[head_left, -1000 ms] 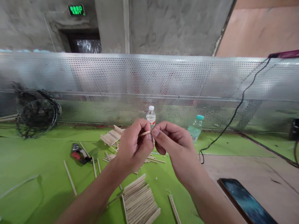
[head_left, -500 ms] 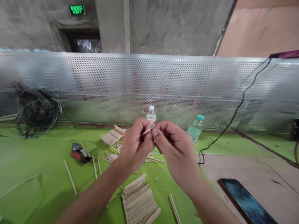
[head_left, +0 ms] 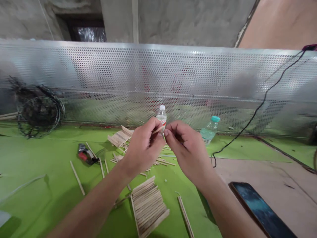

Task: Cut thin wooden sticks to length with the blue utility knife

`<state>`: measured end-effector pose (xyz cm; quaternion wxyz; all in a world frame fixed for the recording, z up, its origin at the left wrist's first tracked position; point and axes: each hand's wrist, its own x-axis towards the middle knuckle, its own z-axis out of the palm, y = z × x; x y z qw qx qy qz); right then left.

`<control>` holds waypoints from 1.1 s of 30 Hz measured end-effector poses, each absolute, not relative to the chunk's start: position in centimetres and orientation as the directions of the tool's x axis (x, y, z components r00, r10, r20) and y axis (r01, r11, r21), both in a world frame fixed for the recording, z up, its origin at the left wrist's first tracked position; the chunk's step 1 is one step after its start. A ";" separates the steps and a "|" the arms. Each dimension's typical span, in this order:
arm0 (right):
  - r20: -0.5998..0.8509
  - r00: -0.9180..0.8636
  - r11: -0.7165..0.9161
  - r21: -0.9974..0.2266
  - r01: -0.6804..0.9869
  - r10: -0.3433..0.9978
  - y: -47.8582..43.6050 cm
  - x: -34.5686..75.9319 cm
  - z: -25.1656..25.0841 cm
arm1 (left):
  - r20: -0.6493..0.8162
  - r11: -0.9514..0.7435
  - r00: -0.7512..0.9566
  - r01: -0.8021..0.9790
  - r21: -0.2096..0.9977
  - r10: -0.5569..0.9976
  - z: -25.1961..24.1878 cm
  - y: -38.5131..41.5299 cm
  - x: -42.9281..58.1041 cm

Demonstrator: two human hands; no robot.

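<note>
My left hand (head_left: 145, 142) pinches a short thin wooden stick (head_left: 158, 129), its tip poking out toward the right. Close beside that tip, my right hand (head_left: 189, 145) has its thumb and forefinger pressed together; whatever lies between them is too small to make out. Both hands are raised above the green table. Below them lies a panel of wooden sticks (head_left: 150, 206) set side by side, with raised edges. A similar stick panel (head_left: 120, 137) rests farther back, beside a heap of loose sticks (head_left: 164, 162).
A black and red hand tool (head_left: 86, 154) lies left among single sticks. Two bottles, one white-capped (head_left: 161, 114) and one teal-capped (head_left: 210, 130), stand behind my hands. At right are a phone (head_left: 260, 208) and a black cable (head_left: 252, 115). Coiled wire (head_left: 41, 114) leans against the perforated metal screen (head_left: 111, 72).
The view has tipped slightly downward. My fingertips have drawn a little apart, and more of the stick shows from my left hand.
</note>
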<state>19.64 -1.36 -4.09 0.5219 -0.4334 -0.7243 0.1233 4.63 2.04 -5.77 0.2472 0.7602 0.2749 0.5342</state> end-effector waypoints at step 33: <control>0.390 0.077 0.307 -0.817 0.488 0.917 -7.1 25.0 -15.8 | 0.779 -0.629 0.150 -0.508 0.589 0.609 -4.6 0.1 5.9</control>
